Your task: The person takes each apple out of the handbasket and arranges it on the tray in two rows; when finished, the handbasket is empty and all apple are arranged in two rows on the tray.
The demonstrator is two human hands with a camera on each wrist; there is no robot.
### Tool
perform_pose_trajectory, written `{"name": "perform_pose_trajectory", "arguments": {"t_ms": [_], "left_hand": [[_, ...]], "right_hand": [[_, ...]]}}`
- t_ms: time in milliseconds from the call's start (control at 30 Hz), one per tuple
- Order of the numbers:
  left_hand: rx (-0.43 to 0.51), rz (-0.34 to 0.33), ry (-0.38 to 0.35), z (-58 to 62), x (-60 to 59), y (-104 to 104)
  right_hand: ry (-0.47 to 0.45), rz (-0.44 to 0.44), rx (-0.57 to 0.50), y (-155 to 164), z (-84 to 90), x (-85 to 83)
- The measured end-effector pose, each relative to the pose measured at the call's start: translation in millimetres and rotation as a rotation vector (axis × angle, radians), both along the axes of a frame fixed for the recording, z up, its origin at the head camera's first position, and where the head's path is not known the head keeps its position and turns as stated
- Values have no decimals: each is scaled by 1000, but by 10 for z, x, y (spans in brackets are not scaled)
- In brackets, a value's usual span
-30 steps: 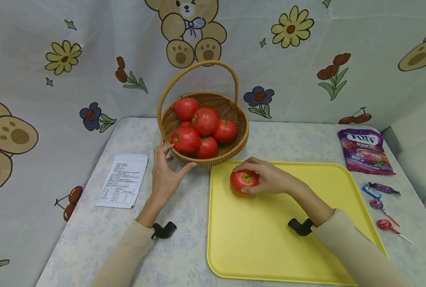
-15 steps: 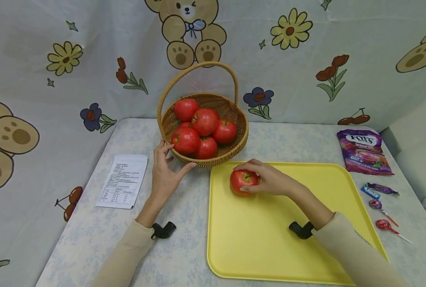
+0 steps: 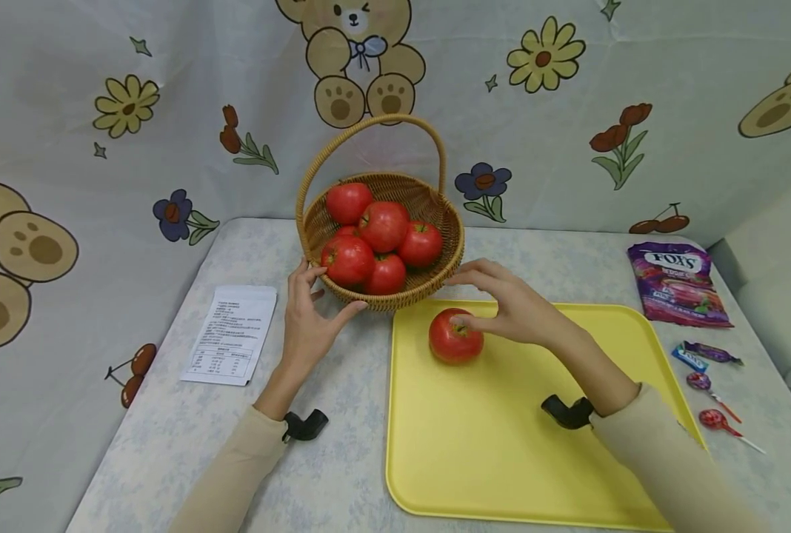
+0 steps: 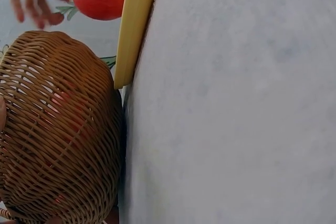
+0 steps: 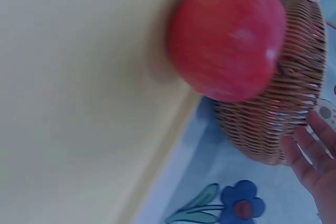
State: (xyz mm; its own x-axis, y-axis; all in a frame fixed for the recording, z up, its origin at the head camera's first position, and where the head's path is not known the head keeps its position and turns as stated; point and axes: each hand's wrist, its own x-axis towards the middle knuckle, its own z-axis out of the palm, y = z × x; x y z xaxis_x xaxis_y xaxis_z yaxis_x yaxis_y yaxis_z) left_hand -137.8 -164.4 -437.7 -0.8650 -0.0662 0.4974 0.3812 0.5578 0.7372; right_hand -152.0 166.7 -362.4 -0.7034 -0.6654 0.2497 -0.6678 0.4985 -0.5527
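Observation:
A red apple (image 3: 456, 337) sits near the left back corner of the yellow tray (image 3: 475, 444); it shows large in the right wrist view. Above and right of it is my right hand (image 3: 512, 303), fingers spread and holding nothing, its fingertips close to the right side of the wicker basket (image 3: 450, 255). In the right wrist view the fingers (image 5: 310, 153) reach toward the basket's weave; contact is unclear. Several red apples (image 3: 384, 226) are heaped in the basket. My left hand (image 3: 307, 318) holds the basket's left front side, fingers at the rim and thumb along the front.
A white printed packet (image 3: 230, 337) lies on the table at left. To the tray's right are a purple candy bag (image 3: 678, 283), small wrapped candies (image 3: 712, 352) and two lollipops (image 3: 713, 419). A patterned cloth (image 3: 369, 148) hangs behind the basket.
My right hand has let go of the apple on the tray and moved up and right toward the basket's right side. The apple stays in place; my left hand keeps its hold on the basket.

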Motion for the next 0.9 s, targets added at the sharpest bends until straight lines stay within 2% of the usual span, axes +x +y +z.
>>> {"name": "perform_pose_trajectory", "arguments": {"t_ms": [100, 300, 567, 900], "left_hand": [[13, -5, -3, -6, 0, -2], [18, -3, 3, -12, -5, -10], [14, -13, 8, 3, -2, 0], [12, -11, -17, 0, 7, -2]], "right_hand": [[76, -6, -25, -66, 176, -116], [121, 34, -31, -268, 368, -439], [46, 14, 20, -531, 403, -837], [-30, 25, 177, -924, 430, -1093]]}}
